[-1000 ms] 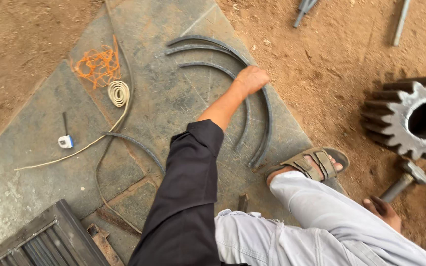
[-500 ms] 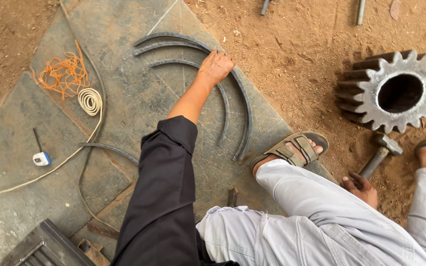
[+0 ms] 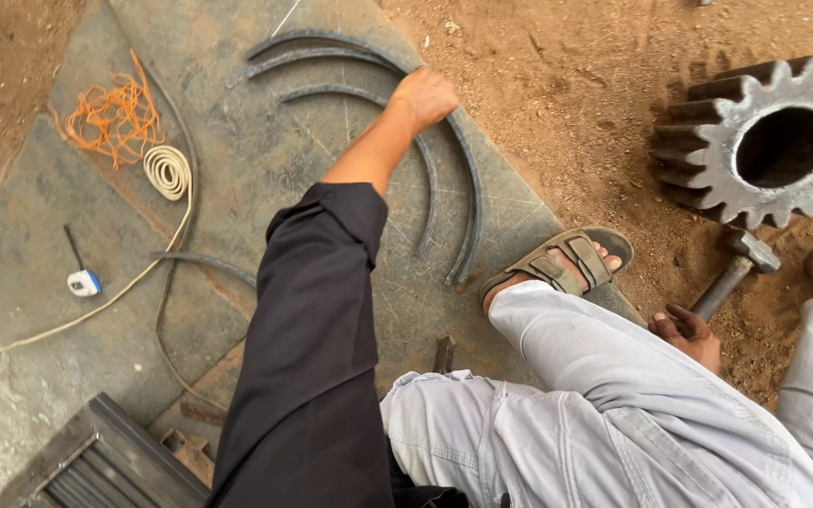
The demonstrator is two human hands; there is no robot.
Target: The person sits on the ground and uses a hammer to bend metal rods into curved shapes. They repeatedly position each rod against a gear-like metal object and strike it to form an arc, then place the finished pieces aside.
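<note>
Orange twine (image 3: 110, 118), cord coil (image 3: 167, 171) far left, untouched. Left hand (image 3: 422, 97) clenched on curved bar (image 3: 468, 202) lying on slab (image 3: 237, 122); two more arcs alongside. Right hand (image 3: 687, 335) gripping hammer (image 3: 731, 273) by gear (image 3: 769, 141), not yet swung.

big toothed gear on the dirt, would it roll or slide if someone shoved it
The steel gear looks thick and solid, so probably very heavy and hard to shove. It seems to lie tilted on loose dirt, so it would likely dig in rather than roll. Its teeth should resist rolling.
</note>
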